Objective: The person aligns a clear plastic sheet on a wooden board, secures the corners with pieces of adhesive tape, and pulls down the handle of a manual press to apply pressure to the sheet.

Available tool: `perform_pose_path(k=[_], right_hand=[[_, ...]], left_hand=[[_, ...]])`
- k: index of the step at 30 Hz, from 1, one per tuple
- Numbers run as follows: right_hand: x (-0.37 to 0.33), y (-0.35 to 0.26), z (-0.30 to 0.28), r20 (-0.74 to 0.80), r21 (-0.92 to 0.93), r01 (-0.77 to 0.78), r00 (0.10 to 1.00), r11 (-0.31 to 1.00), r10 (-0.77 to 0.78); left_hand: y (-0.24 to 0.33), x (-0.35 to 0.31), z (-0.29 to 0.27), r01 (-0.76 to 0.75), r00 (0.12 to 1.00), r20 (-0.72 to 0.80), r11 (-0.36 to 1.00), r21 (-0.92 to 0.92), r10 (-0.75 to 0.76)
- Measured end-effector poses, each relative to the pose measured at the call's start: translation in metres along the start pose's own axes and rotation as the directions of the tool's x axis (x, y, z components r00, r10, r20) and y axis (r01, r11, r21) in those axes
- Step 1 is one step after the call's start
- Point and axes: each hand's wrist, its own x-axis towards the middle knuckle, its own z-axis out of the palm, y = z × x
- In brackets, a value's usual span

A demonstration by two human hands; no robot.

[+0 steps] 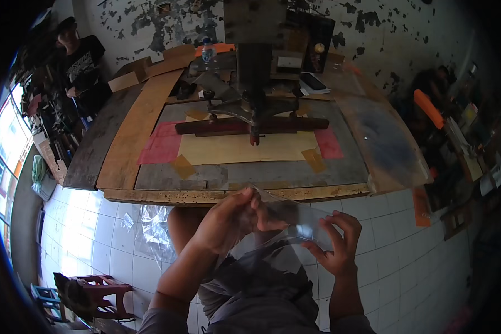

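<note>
A clear plastic sheet [286,214] is stretched between my hands, over my lap and just below the front edge of the worktable. My left hand [225,222] is closed on its left part, and its fingers partly show through the film. At the sheet's right side is my right hand [342,242], thumb and fingers curved about the edge with a gap between their tips. Beyond my hands, a yellow sheet [234,149] lies on the grey bed with pink pieces [329,143] at its ends. Brown tape [314,160] covers its near corners.
A dark metal press arm with a crossbar [295,123] hangs over the yellow sheet. The table has a worn wooden front edge [167,196]. Crumpled clear plastic [155,228] and a red stool [108,295] are at floor level to the left. A person [83,64] stands far left.
</note>
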Motion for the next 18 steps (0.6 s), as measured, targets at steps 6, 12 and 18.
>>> perform_pose_path(k=[6, 12, 18], right_hand=[[0.017, 0.027, 0.008, 0.105, 0.137, 0.084, 0.99, 0.987, -0.099], [0.02, 0.044, -0.014, 0.087, 0.292, -0.164, 0.986, 0.942, 0.144], [0.046, 0.07, -0.03, 0.116, 0.076, -0.05, 0.992, 0.996, 0.041]], left_hand=[[-0.002, 0.013, -0.027, -0.105, 0.993, 0.049, 0.986, -0.132, 0.112], [0.023, 0.012, -0.055, -0.115, 0.992, 0.004, 0.884, 0.453, 0.127], [-0.008, 0.008, -0.05, -0.075, 0.986, 0.162, 0.969, 0.236, 0.037]])
